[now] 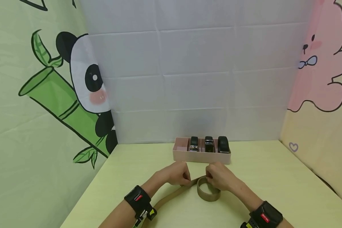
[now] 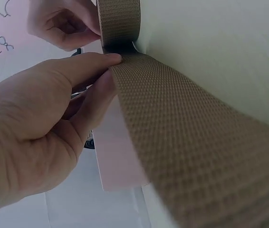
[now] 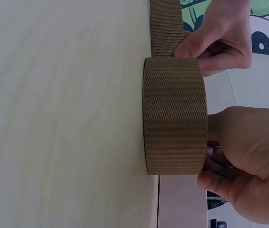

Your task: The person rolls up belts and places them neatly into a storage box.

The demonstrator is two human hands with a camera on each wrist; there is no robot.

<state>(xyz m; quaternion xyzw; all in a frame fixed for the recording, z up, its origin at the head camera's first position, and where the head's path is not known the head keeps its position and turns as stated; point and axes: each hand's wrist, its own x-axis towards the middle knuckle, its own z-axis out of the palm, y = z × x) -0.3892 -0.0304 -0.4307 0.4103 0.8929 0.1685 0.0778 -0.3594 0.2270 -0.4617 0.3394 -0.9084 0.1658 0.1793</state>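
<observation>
A brown woven webbing belt (image 1: 171,196) is partly wound into an upright loop (image 1: 212,197), its loose length curving toward the near edge. My left hand (image 1: 178,173) pinches the strap just left of the loop; in the left wrist view the thumb (image 2: 91,61) lies over the belt's edge. My right hand (image 1: 220,175) grips the loop at its far side. In the right wrist view the coil (image 3: 175,118) stands on its edge, with the right hand's fingers (image 3: 215,183) at its rim. The loose end is out of view.
Behind the hands stands a pink divided box (image 1: 202,156). It holds a rolled black belt with a silver buckle (image 1: 193,144), another black belt (image 1: 209,144) and a third (image 1: 223,144). Printed cloth hangs on both sides of the pale wooden table (image 1: 259,177).
</observation>
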